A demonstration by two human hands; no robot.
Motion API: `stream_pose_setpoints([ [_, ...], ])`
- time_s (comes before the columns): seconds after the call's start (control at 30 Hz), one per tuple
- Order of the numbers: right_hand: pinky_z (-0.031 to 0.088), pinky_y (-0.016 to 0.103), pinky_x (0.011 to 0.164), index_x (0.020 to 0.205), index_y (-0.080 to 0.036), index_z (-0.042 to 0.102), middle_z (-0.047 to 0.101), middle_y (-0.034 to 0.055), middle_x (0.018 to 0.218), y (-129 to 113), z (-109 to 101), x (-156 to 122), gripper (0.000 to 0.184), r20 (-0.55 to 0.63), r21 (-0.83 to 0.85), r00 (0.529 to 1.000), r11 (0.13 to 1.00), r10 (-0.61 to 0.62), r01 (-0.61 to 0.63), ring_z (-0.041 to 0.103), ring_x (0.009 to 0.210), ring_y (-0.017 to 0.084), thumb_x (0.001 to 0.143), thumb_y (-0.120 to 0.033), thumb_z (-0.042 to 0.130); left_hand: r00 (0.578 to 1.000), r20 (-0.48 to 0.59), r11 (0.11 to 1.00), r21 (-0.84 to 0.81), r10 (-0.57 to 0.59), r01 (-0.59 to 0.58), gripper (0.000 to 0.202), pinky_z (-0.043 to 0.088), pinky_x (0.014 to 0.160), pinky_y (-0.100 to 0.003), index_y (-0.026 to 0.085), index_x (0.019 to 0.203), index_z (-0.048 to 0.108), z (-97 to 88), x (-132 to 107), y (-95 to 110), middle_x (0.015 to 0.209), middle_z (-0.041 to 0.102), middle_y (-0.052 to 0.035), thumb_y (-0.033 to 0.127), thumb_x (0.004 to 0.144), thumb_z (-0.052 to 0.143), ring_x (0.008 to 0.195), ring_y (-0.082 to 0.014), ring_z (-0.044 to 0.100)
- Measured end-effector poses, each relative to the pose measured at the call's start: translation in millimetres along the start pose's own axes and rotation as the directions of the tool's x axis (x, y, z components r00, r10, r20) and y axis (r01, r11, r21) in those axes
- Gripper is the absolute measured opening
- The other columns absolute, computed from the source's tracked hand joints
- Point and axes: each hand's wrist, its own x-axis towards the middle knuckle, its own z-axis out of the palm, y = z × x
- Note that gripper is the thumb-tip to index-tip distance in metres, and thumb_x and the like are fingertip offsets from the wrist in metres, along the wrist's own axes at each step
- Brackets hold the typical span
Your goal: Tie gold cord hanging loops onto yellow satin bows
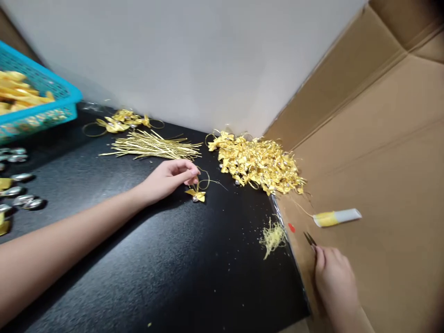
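Observation:
My left hand [171,178] pinches a looped gold cord above the black table. From it hangs a small gold ribbon bow [199,195] with a silvery bead at its lower edge. A thin thread trails to the right of the loop, and its end looks like a needle. My right hand [336,277] is closed around a pair of small snips [310,238], whose pointed blades stand slightly apart beyond the table's right edge. Most of their handle is hidden in the fingers. Past the blades lies a yellow and white thread spool [336,218].
A heap of gold bows [258,159] lies at the back right, beside a cardboard wall [378,138]. Cut thread scraps [274,238] gather by the table edge. Gold cords [156,145], a blue basket [65,92] and silver beads [26,201] are farther left.

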Motion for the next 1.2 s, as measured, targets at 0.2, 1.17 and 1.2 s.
stream_pose_setpoints([
  [0.2,0.048,0.027,0.065,0.087,-0.020,0.058,0.072,0.0051,0.075,-82,-49,26,0.036,0.083,0.453,0.980,0.869,0.183,-0.201,0.066,0.070,0.019,0.095,-0.049,0.038,1.000,0.012,1.000,-0.024,-0.007,0.007,0.023,0.048,0.061,-0.024,0.017,0.075,0.063,0.8,0,-6,0.063,0.066,0.0005,0.040,0.078,0.067,0.057,-0.0105,0.055],
  [1.17,0.033,0.025,0.056,0.090,-0.019,0.066,0.073,0.0032,0.086,-273,-25,84,0.024,0.117,0.373,0.762,0.740,-0.636,0.560,0.066,0.070,0.015,0.095,-0.036,0.051,0.997,0.082,0.997,-0.073,-0.008,0.014,0.022,0.050,0.067,-0.027,0.016,0.076,0.063,-0.2,0,-6,0.065,0.064,-0.0001,0.037,0.080,0.065,0.062,-0.0128,0.059],
  [1.2,0.033,0.025,0.056,0.089,-0.019,0.066,0.073,0.0031,0.086,-272,-25,85,0.024,0.111,0.374,0.763,0.738,-0.637,0.562,0.066,0.070,0.015,0.095,-0.036,0.051,0.996,0.085,0.997,-0.073,-0.010,0.016,0.022,0.050,0.067,-0.027,0.016,0.076,0.063,-0.2,0,-5,0.065,0.064,-0.0001,0.037,0.080,0.065,0.062,-0.0129,0.059],
])
